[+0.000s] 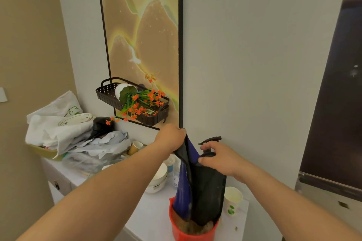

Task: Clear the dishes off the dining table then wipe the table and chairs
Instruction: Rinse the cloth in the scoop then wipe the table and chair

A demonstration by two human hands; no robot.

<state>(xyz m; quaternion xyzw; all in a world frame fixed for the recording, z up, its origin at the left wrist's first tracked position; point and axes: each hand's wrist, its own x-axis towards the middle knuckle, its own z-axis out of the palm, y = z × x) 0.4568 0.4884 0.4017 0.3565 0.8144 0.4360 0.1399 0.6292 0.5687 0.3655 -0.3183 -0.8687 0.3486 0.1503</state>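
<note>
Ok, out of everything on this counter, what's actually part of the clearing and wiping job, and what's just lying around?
Part of the job:
- dark cloth, gripped by the left hand and right hand
- red bucket it hangs into
- stacked white bowls

Just lying about:
- paper cup with a green print
- plastic bags
- black basket with orange artificial flowers
- framed painting
</note>
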